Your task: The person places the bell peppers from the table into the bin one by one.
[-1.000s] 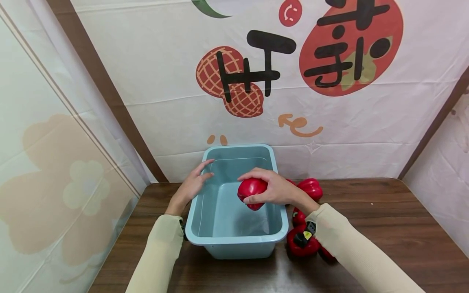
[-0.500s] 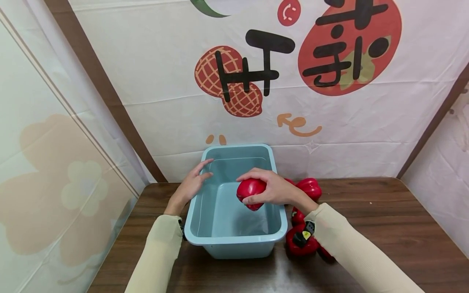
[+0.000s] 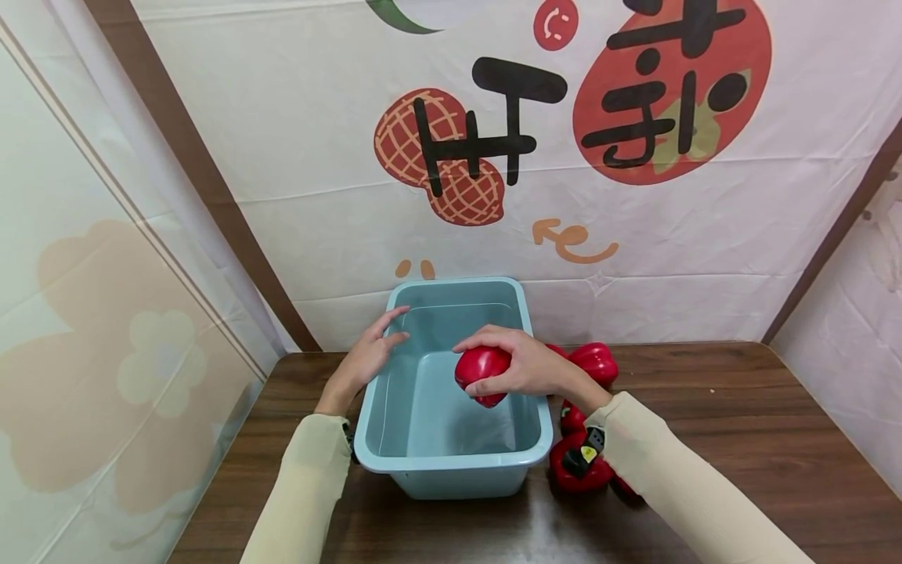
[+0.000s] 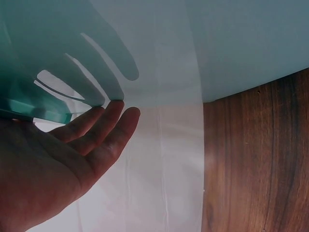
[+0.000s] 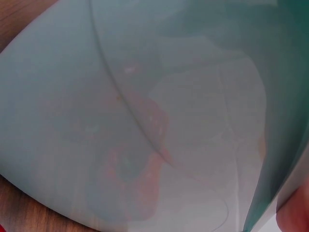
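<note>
A light blue plastic basin (image 3: 451, 462) stands on the table. My right hand (image 3: 517, 360) holds a red bell pepper (image 3: 481, 368) above the basin's inside, thumb on the near side and fingers over the far side. My left hand (image 3: 366, 359) lies over the basin's left rim, thumb and index finger stretched inward. In the left wrist view, the other fingers (image 4: 120, 133) reach along the outer wall, fairly straight. The right wrist view is mostly basin wall (image 5: 145, 121) with blurred red reflections; the held pepper is hidden there.
Several red bell peppers (image 3: 579, 462) lie on the wooden table (image 3: 733, 423) right of the basin, partly covered by the right arm. Behind the table hangs a printed white cloth (image 3: 338, 235).
The view shifts very slightly. Both hands, the held bell pepper and the basin stay almost exactly where they were.
</note>
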